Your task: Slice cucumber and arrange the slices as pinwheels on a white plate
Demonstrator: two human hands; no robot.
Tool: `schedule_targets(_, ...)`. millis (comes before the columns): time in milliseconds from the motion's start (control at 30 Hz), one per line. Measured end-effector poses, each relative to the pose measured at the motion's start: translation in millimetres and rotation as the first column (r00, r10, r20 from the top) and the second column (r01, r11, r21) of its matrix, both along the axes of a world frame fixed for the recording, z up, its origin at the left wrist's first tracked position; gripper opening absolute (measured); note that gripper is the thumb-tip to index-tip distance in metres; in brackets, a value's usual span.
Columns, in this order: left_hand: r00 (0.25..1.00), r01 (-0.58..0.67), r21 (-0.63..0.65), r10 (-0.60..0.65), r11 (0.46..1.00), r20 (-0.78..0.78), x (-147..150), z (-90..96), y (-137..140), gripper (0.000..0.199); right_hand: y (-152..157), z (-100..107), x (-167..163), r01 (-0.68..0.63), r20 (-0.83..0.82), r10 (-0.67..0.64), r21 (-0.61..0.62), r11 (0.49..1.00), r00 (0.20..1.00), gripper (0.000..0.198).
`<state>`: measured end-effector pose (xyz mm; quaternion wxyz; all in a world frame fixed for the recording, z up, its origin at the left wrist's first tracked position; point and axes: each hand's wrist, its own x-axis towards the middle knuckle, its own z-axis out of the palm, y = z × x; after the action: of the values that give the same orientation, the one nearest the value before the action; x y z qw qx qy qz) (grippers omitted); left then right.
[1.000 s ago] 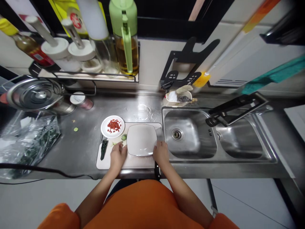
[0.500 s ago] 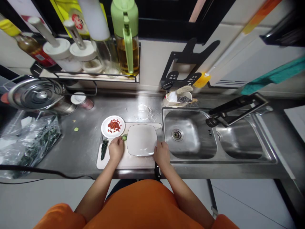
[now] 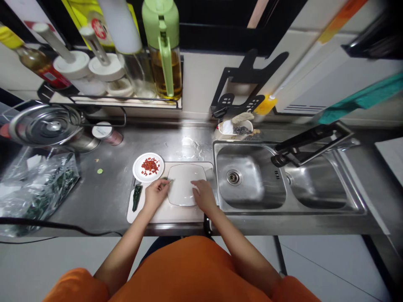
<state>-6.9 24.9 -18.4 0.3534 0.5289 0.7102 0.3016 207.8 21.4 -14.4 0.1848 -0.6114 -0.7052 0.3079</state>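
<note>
A pale, rounded-square plate (image 3: pixel 182 191) lies on the white cutting board (image 3: pixel 157 216). My left hand (image 3: pixel 156 194) is at the plate's left edge, pinching a thin green cucumber slice (image 3: pixel 171 182) seen nearly edge-on. Another bit of green partly shows behind its fingertips. Over the plate's right side, my right hand (image 3: pixel 205 196) has its fingers apart and holds nothing. A dark green piece of cucumber (image 3: pixel 137 198) rests at the board's left end. Just behind it, a small round white plate (image 3: pixel 136 168) carries chopped red pieces (image 3: pixel 150 166).
A knife with a black handle (image 3: pixel 207 225) lies at the board's right end, handle over the counter edge. The double sink (image 3: pixel 252 176) is to the right. On the left are a plastic bag of greens (image 3: pixel 47 188), a lidded pot (image 3: pixel 53 126) and a small jar (image 3: pixel 107 133).
My left hand has moved slightly right, bringing the cucumber slice to the plate's edge. My right hand has left the plate's right edge and moved left over its surface, fingers spreading.
</note>
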Motion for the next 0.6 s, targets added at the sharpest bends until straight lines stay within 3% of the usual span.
schedule_targets(133, 0.972, 0.197, 0.036, -0.200, 0.980, 0.121, 17, 2.3, 13, 0.018, 19, 2, -13, -0.087, -0.123, 0.095, 0.065, 0.994, 0.988, 0.031)
schedule_targets(300, 0.938, 0.239, -0.041, -0.220, 0.970, 0.266, 32, -1.4, 22, 0.018, 28, 5, -13, -0.058, -0.087, 0.064, 0.065, 0.996, 0.994, 0.017)
schedule_targets(433, 0.844, 0.238, -0.255, -0.070, 0.937, 0.531, 38, -0.1, 23, 0.029, 27, 10, -7, -0.064, -0.080, 0.071, 0.081, 0.995, 0.994, 0.013)
schedule_targets(600, 0.679, 0.220, -0.543, 0.273, 0.810, 0.682, 47, 0.8, 24, 0.039, 24, 18, -3, -0.110, -0.082, 0.116, 0.081, 0.991, 0.990, 0.013)
